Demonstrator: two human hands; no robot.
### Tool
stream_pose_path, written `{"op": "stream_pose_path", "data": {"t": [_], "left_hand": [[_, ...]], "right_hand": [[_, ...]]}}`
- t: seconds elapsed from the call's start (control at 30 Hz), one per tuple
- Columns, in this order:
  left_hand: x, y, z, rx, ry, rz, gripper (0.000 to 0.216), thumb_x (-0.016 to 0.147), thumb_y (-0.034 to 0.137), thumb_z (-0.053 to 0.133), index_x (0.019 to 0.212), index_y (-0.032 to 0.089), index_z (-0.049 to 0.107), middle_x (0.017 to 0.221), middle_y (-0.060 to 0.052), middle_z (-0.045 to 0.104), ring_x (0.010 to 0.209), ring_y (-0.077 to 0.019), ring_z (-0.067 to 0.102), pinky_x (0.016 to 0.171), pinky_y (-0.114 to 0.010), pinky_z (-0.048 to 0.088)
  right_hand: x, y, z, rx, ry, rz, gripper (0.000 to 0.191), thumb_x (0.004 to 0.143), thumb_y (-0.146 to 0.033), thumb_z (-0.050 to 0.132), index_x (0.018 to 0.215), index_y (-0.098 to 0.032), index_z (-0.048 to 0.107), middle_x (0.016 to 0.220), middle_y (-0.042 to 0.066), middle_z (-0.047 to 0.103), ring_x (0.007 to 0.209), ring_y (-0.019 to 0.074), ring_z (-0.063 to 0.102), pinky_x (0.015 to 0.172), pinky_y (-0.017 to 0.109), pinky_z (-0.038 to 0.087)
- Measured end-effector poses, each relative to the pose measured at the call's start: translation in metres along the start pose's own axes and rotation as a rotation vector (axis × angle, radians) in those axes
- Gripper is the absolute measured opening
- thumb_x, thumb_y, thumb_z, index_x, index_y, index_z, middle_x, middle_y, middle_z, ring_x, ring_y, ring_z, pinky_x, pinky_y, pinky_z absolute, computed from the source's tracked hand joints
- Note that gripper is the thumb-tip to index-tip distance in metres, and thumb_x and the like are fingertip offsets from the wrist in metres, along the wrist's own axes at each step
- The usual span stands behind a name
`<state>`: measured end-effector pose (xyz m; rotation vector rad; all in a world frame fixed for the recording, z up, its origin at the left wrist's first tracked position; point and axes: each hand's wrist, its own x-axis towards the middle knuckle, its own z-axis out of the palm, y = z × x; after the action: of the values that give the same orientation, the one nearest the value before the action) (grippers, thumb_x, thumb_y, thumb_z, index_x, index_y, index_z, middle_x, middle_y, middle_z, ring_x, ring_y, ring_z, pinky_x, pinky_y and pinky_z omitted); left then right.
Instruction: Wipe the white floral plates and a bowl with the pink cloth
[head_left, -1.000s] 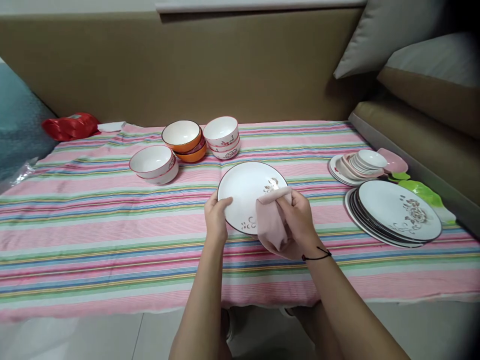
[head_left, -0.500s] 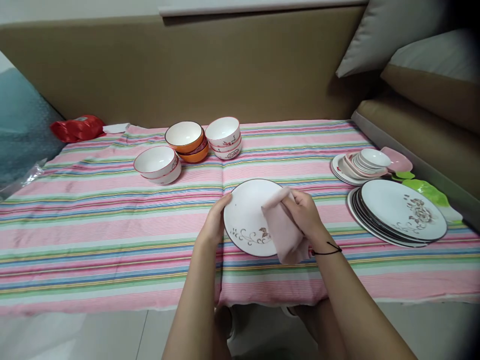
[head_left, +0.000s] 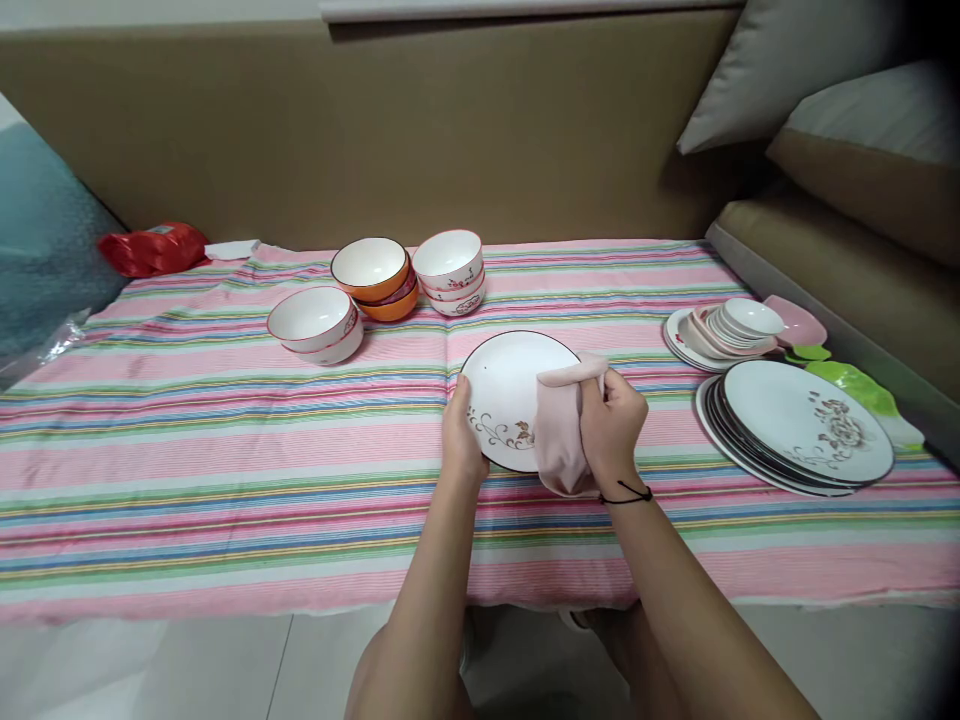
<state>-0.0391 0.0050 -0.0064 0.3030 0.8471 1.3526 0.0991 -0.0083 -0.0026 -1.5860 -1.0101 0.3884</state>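
My left hand (head_left: 460,440) grips the near left rim of a white plate (head_left: 510,385) with a dark edge and a brown flower pattern, held tilted over the striped tablecloth (head_left: 225,440). A pale pink cloth (head_left: 561,430) is bunched in my right hand (head_left: 611,425), which is closed round it and presses it against the plate's right side. A black cord circles my right wrist.
To the right lie a stack of large flowered plates (head_left: 802,425), a stack of small saucers (head_left: 731,325), a pink dish (head_left: 799,322) and green dishes (head_left: 855,385). Stacked bowls (head_left: 315,320), orange bowls (head_left: 371,275) and white bowls (head_left: 450,268) stand behind. A red bag (head_left: 150,248) lies far left.
The plate has been turned in my hands, so the flower pattern went from the upper right to the near side. My right hand with the cloth shifted along the plate's right edge.
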Motion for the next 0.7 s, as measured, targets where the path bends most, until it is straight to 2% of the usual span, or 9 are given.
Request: {"op": "stream_pose_path", "data": {"t": [0.07,0.1,0.17,0.23,0.33,0.43,0.5,0.63,0.7], "left_hand": [[-0.002,0.000,0.001,-0.021,0.007,0.021,0.040,0.079,0.049,0.060,0.105,0.018,0.065,0.103,-0.009,0.071,0.105,-0.0290,0.063,0.088,-0.039,0.052],[-0.004,0.000,0.001,-0.038,0.017,0.028,0.040,0.080,0.049,0.059,0.105,0.017,0.066,0.103,-0.009,0.071,0.105,-0.0289,0.063,0.088,-0.038,0.052],[-0.006,0.001,0.000,-0.071,0.040,0.044,0.040,0.082,0.049,0.057,0.103,0.016,0.067,0.102,-0.010,0.071,0.105,-0.0285,0.063,0.088,-0.037,0.052],[-0.007,0.004,-0.001,-0.088,0.056,0.076,0.039,0.083,0.048,0.056,0.100,0.015,0.068,0.099,-0.009,0.072,0.104,-0.0277,0.064,0.088,-0.036,0.051],[-0.006,0.007,-0.004,-0.118,0.066,0.134,0.036,0.082,0.046,0.058,0.096,0.014,0.068,0.094,-0.008,0.072,0.101,-0.0249,0.065,0.089,-0.033,0.051],[-0.004,0.009,-0.005,-0.184,0.081,0.111,0.030,0.081,0.042,0.060,0.085,0.013,0.068,0.083,-0.006,0.072,0.089,-0.0197,0.068,0.087,-0.029,0.050],[-0.004,0.009,-0.006,-0.190,0.058,0.087,0.026,0.079,0.039,0.063,0.079,0.013,0.067,0.078,-0.005,0.071,0.084,-0.0173,0.068,0.086,-0.027,0.050],[-0.003,0.008,-0.008,-0.081,-0.061,0.058,0.030,0.076,0.034,0.067,0.095,0.011,0.068,0.094,-0.008,0.072,0.095,-0.0214,0.066,0.091,-0.031,0.048],[-0.003,0.008,-0.009,-0.047,-0.060,0.051,0.037,0.076,0.037,0.067,0.101,0.010,0.067,0.099,-0.010,0.071,0.100,-0.0249,0.065,0.093,-0.034,0.048]], "right_hand": [[-0.001,0.000,0.000,0.032,-0.027,-0.058,0.029,0.090,-0.038,0.042,0.081,-0.020,0.063,0.073,0.002,0.062,0.071,0.0188,0.055,0.060,0.030,0.040],[-0.002,0.000,0.001,0.029,-0.070,-0.115,0.032,0.092,-0.036,0.038,0.096,-0.020,0.065,0.090,0.005,0.067,0.087,0.0220,0.059,0.070,0.033,0.045],[-0.006,-0.001,0.004,-0.045,-0.208,-0.280,0.037,0.093,-0.031,0.034,0.114,-0.020,0.062,0.121,0.008,0.062,0.120,0.0264,0.050,0.091,0.041,0.043],[-0.014,-0.002,0.009,-0.189,-0.348,-0.444,0.040,0.092,-0.025,0.034,0.123,-0.020,0.058,0.136,0.007,0.052,0.138,0.0279,0.029,0.106,0.050,0.029],[-0.031,-0.007,0.020,-0.355,-0.538,-0.609,0.047,0.091,-0.018,0.034,0.136,-0.019,0.046,0.143,0.006,0.044,0.139,0.0267,0.027,0.112,0.056,0.014],[-0.044,-0.014,0.030,-0.347,-0.741,-0.750,0.050,0.091,-0.017,0.031,0.140,-0.018,0.040,0.147,0.005,0.038,0.138,0.0213,0.029,0.114,0.047,0.019],[-0.045,-0.018,0.033,-0.327,-0.814,-0.792,0.052,0.091,-0.015,0.030,0.142,-0.017,0.038,0.150,0.003,0.034,0.139,0.0190,0.026,0.115,0.043,0.020],[-0.033,-0.015,0.028,-0.427,-0.710,-0.709,0.054,0.092,-0.021,0.035,0.145,-0.021,0.031,0.154,0.003,0.021,0.142,0.0242,0.019,0.114,0.050,0.017],[-0.030,-0.010,0.023,-0.500,-0.656,-0.661,0.053,0.093,-0.026,0.036,0.146,-0.020,0.030,0.155,0.005,0.019,0.142,0.0267,0.018,0.113,0.052,0.018]]}}
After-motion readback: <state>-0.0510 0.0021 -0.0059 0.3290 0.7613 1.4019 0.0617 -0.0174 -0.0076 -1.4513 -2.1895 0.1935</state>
